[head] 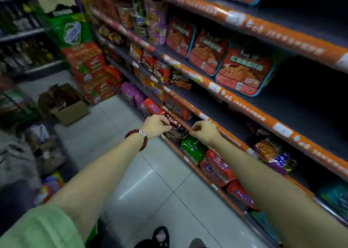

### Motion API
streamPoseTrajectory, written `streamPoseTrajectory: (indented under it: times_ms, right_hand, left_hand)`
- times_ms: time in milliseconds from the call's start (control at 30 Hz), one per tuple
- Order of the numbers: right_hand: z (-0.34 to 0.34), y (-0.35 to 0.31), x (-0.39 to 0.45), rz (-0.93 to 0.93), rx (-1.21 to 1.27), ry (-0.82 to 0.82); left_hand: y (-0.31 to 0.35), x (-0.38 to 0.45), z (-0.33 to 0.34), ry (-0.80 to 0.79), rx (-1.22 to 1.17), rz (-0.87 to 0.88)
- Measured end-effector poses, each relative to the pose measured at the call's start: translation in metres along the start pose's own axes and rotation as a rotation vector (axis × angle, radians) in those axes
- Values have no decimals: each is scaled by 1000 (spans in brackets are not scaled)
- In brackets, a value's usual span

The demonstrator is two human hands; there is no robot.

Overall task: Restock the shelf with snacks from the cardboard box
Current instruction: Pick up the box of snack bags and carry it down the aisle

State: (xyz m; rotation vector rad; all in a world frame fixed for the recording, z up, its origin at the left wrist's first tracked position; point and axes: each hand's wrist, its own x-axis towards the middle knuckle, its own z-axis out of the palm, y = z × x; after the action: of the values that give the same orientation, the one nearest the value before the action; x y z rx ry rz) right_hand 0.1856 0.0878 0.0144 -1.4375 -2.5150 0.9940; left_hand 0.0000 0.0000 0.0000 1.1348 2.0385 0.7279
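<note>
My left hand (156,126), with a red bead bracelet on the wrist, and my right hand (204,130) both reach to the lower shelf (195,167) of the orange-edged rack. Between them sits a dark red and brown snack packet (176,128), and each hand pinches one side of it at the shelf's front edge. A green packet (193,148) and red packets (219,167) lie just right of it on the same shelf. The open cardboard box (65,103) with dark snack packets in it stands on the floor at the far left.
Higher shelves (244,104) carry red trays of noodles and mixed snack bags. A stack of red cartons (90,72) stands at the aisle's end. Bags and packets (47,153) lie on the floor at left. White floor tiles (150,181) stretch below my arms, my shoes at the bottom.
</note>
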Motion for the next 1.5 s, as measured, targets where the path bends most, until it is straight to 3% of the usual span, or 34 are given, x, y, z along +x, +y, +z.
streamPoseTrajectory:
  times_ms: [267,700,1033,1500]
  right_hand:
    - [69,-19,43,-46,-71,-225]
    - [115,-103,157,-318,-136,-504]
    - [175,-223,258,-403,-156,-518]
    - [240,-367,416,-340,-176,-539]
  left_hand:
    - [-81,-25,5,26,-137,-235]
    - [-128,-6,-46,370,-300,-551]
    - [-210,57,-155,490,-287,-612]
    - [-299,189,-330,445,-265,-631]
